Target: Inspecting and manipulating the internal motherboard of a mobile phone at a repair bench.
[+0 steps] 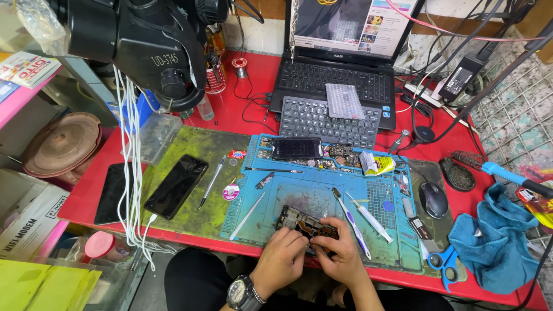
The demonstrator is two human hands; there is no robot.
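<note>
I am observing both hands working at the near edge of the blue mat (322,196), which is lying on the red bench (253,86). The opened phone (305,223), back removed and its insides showing, is resting flat on the mat directly in front of me. My left hand (280,257), wearing a wristwatch (242,292), is pinching the phone's near edge, the grip narrow and closed on the phone. My right hand (340,256) is pressing down on the phone's right end, fingers curled against it; I am reading that grip as holding the phone too, though whether a small tool is sitting between the fingertips I cannot tell.

Just right of the hands, a purple-handled brush (351,222) and a white-handled tool (368,216) are lying slanted on the mat. A second dark phone (296,148) is sitting at the mat's far edge, near a yellow tube (377,164). On the green mat (196,150) to the left, a black phone (176,185) is lying screen-up beside a pen (212,182). A small keyboard (328,121) is resting in front of the laptop (340,63). On the right, a mouse (433,199), blue scissors (443,262) and a blue cloth (492,239) are lying well apart from the hands.
</note>
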